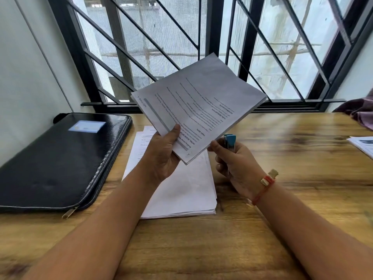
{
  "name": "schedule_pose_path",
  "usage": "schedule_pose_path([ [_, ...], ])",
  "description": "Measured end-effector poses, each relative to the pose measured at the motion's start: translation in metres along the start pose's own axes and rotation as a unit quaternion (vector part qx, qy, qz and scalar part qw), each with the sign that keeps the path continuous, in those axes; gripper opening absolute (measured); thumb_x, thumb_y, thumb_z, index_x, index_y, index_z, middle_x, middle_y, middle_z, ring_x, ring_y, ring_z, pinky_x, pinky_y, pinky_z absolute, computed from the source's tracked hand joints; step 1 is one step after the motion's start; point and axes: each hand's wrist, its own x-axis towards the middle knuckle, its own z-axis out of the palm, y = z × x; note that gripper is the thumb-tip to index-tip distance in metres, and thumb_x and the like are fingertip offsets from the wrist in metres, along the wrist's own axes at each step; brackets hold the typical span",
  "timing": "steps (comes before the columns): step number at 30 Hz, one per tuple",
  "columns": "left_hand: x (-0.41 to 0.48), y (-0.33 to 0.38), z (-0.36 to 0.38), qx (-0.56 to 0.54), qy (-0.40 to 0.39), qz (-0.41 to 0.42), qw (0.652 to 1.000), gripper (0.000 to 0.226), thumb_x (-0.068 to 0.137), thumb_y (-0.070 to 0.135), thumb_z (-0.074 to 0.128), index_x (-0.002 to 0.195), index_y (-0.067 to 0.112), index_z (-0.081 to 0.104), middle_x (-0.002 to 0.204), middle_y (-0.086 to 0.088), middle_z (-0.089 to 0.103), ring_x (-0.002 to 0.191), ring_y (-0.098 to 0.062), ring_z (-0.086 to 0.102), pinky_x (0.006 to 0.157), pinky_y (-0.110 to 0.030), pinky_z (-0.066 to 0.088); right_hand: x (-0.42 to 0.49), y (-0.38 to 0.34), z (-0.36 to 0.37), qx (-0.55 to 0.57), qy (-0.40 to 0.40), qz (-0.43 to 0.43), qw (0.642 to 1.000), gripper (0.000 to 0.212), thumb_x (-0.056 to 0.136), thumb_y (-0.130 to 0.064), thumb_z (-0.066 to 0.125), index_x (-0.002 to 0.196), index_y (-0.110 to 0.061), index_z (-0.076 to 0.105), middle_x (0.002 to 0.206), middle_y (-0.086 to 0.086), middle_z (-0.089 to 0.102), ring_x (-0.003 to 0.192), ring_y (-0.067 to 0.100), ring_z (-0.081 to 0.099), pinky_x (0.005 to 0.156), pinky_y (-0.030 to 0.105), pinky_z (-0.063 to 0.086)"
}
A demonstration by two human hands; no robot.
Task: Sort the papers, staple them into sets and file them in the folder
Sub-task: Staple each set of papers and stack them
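here the left hand point(161, 156) pinches a set of papers point(199, 110) aloft mid-frame, its corner offered to the stapler point(230, 141) gripped in the right hand point(236, 164); the folder point(60, 158) lies zipped at left.

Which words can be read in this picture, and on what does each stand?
"SECTION": header of the papers held by the left hand.
"TASK DESCRIPTION": heading, same sheet.
"TASK GOAL": heading, same sheet.
"INITIAL SCENE SETUP": heading, same sheet.
Too blurred: its body text, paper stack, folder label.
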Motion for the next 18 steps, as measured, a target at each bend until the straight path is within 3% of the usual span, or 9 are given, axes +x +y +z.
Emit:
schedule_pose_path([
  [5, -0.002, -0.001, 0.002, 0.016, 0.006, 0.012, 1.0, 0.028, 0.099, 0.009, 0.056, 0.125, 0.02, 0.055, 0.108, -0.007, 0.074, 0.099, -0.029, 0.071, 0.075, -0.05, 0.062, -0.008, -0.007, 0.007, 0.02, -0.031, 0.028, 0.999, 0.051, 0.073, -0.038, 0.077, 0.113, -0.009, 0.063, 0.1, 0.006, 0.076, 0.082, 0.012, 0.073, 0.056, 0.021, 0.049],
  [7, -0.004, -0.003, 0.003, 0.029, 0.008, 0.016, 0.999, 0.029, 0.099, 0.01, 0.056, 0.126, 0.02, 0.054, 0.109, -0.008, 0.071, 0.1, -0.03, 0.069, 0.071, -0.048, 0.063, -0.012, -0.006, 0.01, 0.018, -0.034, 0.036, 0.999, 0.054, 0.073, -0.031, 0.08, 0.116, -0.004, 0.061, 0.1, 0.009, 0.076, 0.085, 0.018, 0.074, 0.055, 0.021, 0.051],
  [12, -0.004, -0.005, 0.004, 0.041, 0.005, 0.024, 0.999, 0.023, 0.1, 0.01, 0.054, 0.121, 0.02, 0.053, 0.106, -0.008, 0.069, 0.097, -0.028, 0.067, 0.063, -0.04, 0.062, -0.012, -0.006, 0.012, 0.051, -0.035, 0.043, 0.997, 0.039, 0.08, -0.009, 0.077, 0.115, 0.001, 0.063, 0.097, 0.017, 0.074, 0.077, 0.016, 0.072, 0.06, 0.021, 0.057],
  [18, -0.005, -0.006, 0.004, 0.046, 0.001, 0.025, 0.999, 0.023, 0.1, 0.009, 0.054, 0.12, 0.021, 0.054, 0.105, -0.007, 0.069, 0.095, -0.026, 0.068, 0.062, -0.037, 0.061, -0.012, -0.008, 0.012, 0.051, -0.036, 0.043, 0.997, 0.029, 0.083, -0.004, 0.074, 0.11, -0.001, 0.065, 0.096, 0.019, 0.074, 0.076, 0.017, 0.072, 0.063, 0.023, 0.059],
])
